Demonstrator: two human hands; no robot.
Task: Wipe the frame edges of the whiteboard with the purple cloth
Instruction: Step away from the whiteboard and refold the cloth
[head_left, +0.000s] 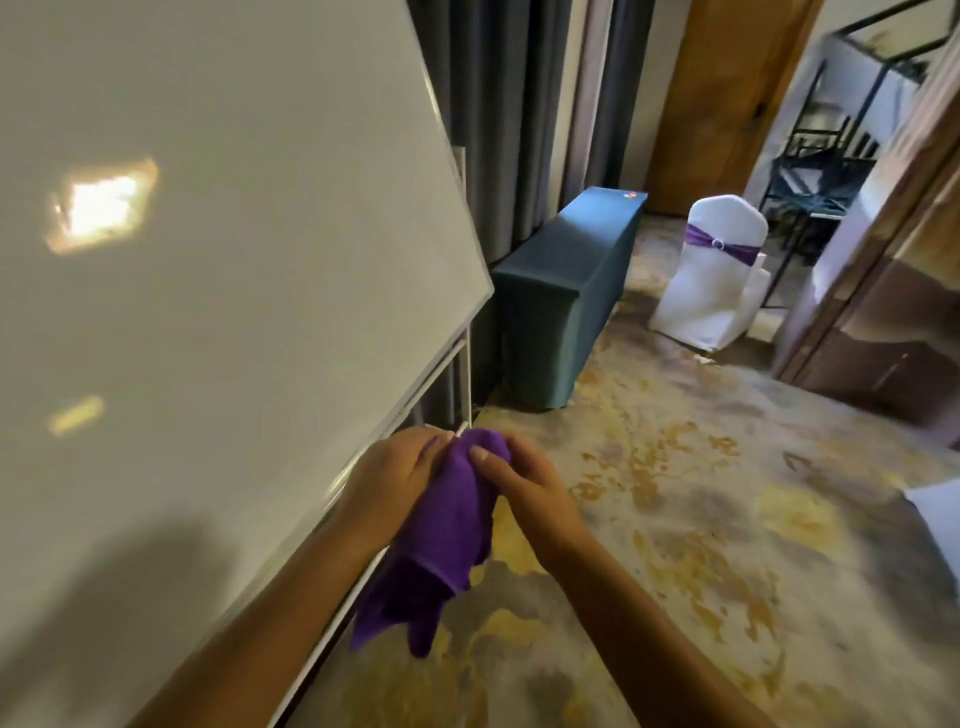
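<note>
Both bare forearms reached in from the bottom of the view, and the two hands met on the purple cloth (447, 525). The left hand (395, 473) closed its fingers over the bunched upper end of the cloth, while the right hand (524, 486) pinched the same bunch from the other side with thumb and fingertips. Below the hands the rest of the cloth hung loose in folds.

Just left of the hands ran the lower frame edge (358, 467) of the whiteboard (234, 286), whose pale surface tilted across that whole side and carried two bright reflections of light. The top of the cloth lay close against that edge; whether it touched could not be told.

Under and right of the hands spread a carpet (701, 519) mottled in gold and grey. Beyond the hands stood a bench (561, 291) draped in dark teal, grey curtains (498, 104) behind it, and further right a white-covered chair (711, 275) with a purple sash near a wooden door (727, 93).
</note>
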